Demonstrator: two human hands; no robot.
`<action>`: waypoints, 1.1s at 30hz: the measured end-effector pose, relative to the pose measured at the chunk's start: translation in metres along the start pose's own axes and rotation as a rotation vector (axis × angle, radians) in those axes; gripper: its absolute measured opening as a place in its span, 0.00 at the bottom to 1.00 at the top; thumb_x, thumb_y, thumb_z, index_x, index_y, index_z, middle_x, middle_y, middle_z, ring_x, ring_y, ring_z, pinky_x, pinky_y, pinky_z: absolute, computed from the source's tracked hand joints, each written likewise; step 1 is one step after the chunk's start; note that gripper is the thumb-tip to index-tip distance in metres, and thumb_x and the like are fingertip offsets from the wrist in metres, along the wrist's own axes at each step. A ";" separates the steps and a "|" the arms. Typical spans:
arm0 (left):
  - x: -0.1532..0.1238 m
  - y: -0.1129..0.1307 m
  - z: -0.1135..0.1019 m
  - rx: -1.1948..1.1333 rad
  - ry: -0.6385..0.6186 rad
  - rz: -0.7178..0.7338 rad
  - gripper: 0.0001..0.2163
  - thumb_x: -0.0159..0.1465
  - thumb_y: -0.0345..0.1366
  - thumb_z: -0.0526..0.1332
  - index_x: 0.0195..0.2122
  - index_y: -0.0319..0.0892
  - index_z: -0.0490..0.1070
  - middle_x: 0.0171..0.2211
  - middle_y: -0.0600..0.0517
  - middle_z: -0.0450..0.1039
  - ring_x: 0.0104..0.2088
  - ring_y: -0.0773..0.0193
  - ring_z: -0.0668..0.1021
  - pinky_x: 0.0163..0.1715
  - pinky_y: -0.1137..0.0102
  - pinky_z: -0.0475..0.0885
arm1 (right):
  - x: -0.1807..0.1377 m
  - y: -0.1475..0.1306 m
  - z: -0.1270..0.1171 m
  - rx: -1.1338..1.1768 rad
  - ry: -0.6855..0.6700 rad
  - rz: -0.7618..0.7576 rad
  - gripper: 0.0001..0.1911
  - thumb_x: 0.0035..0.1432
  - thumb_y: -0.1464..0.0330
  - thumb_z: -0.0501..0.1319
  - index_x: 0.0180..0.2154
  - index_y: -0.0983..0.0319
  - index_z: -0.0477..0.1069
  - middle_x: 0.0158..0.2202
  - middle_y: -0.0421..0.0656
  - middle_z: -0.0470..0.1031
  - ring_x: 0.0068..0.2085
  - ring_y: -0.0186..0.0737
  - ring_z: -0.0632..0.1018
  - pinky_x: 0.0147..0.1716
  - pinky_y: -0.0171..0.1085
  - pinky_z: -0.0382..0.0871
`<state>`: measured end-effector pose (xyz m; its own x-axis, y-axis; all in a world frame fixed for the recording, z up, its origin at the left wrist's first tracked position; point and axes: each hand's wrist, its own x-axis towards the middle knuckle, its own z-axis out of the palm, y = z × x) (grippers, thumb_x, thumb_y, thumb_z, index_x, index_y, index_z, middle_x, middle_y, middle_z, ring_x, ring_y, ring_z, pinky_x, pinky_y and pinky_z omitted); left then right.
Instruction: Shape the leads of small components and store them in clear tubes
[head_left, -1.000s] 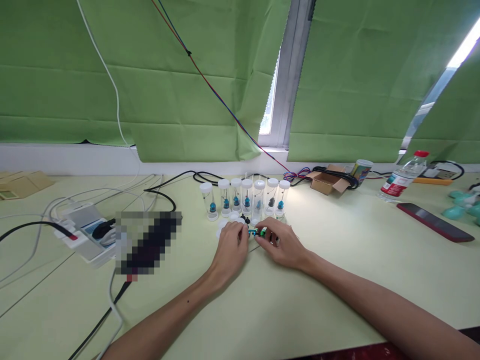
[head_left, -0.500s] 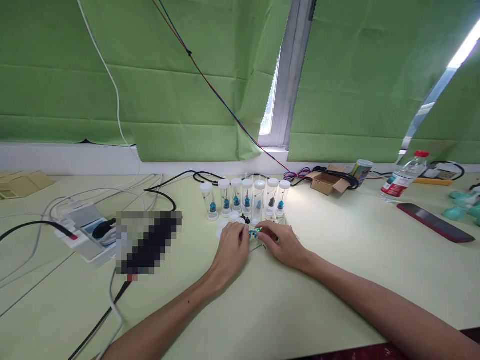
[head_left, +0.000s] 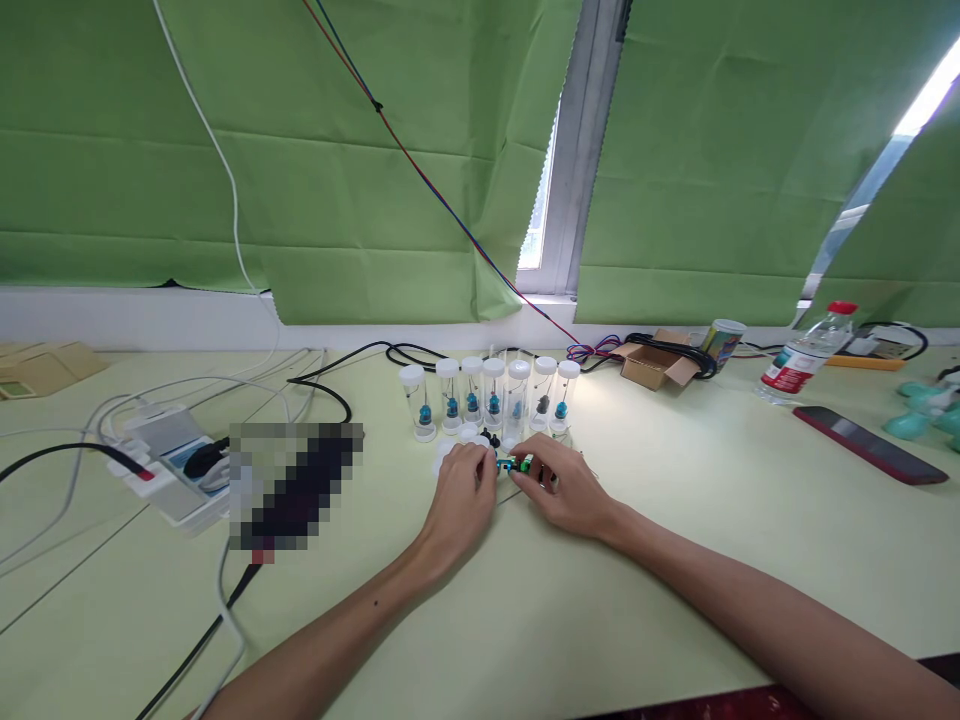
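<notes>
My left hand (head_left: pixel 461 498) is closed, its fingertips pinching one end of a small blue part (head_left: pixel 505 465). Facing it from the right, my right hand (head_left: pixel 564 486) is closed with thumb and fingertips on a small green piece (head_left: pixel 525 465) beside the blue part. Whether the two pieces are joined is too small to tell. Just behind the fingers lie small black parts (head_left: pixel 490 438) and white round caps (head_left: pixel 445 458). A row of clear tubes with white lids (head_left: pixel 493 395) stands beyond, with small, mostly blue figures inside.
To the left are a white open case (head_left: pixel 184 490) with cables and a pixelated dark object (head_left: pixel 300 490). On the right stand an open cardboard box (head_left: pixel 651 365), a can (head_left: pixel 722 345), a water bottle (head_left: pixel 802 360) and a phone (head_left: pixel 870 445). Black cables run along the wall.
The fingers of my right hand have shifted slightly, and more of the green piece shows beside the blue part. My left hand has barely moved.
</notes>
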<state>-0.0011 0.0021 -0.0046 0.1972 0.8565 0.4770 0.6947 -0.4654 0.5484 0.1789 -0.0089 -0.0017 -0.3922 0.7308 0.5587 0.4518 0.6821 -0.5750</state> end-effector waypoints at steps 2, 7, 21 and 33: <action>0.000 0.001 0.000 -0.006 -0.009 -0.002 0.15 0.68 0.35 0.47 0.23 0.43 0.57 0.25 0.53 0.65 0.29 0.62 0.66 0.32 0.67 0.61 | 0.000 0.001 0.001 0.001 0.000 0.002 0.10 0.63 0.67 0.57 0.46 0.60 0.68 0.38 0.44 0.72 0.28 0.33 0.72 0.28 0.34 0.69; 0.000 0.002 -0.001 -0.013 -0.023 -0.015 0.15 0.69 0.36 0.47 0.23 0.43 0.56 0.25 0.53 0.65 0.29 0.62 0.66 0.32 0.66 0.60 | 0.000 0.005 0.002 -0.016 0.011 0.015 0.09 0.64 0.67 0.56 0.46 0.60 0.69 0.35 0.43 0.75 0.29 0.34 0.72 0.29 0.34 0.69; 0.000 0.002 -0.001 -0.017 -0.018 -0.016 0.14 0.68 0.35 0.47 0.23 0.43 0.56 0.24 0.53 0.63 0.29 0.63 0.65 0.32 0.66 0.59 | 0.000 0.005 0.002 -0.023 -0.004 0.025 0.10 0.63 0.65 0.59 0.46 0.60 0.69 0.37 0.43 0.75 0.28 0.32 0.72 0.29 0.33 0.68; -0.001 0.002 -0.001 -0.019 -0.022 -0.001 0.15 0.69 0.36 0.47 0.23 0.43 0.55 0.24 0.53 0.63 0.29 0.62 0.65 0.33 0.66 0.59 | 0.000 0.006 0.003 -0.010 0.002 0.005 0.10 0.64 0.67 0.56 0.46 0.61 0.69 0.36 0.44 0.75 0.30 0.34 0.73 0.29 0.33 0.68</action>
<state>-0.0004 0.0000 -0.0030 0.2119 0.8618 0.4608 0.6817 -0.4682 0.5622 0.1794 -0.0048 -0.0070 -0.3883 0.7339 0.5573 0.4619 0.6783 -0.5715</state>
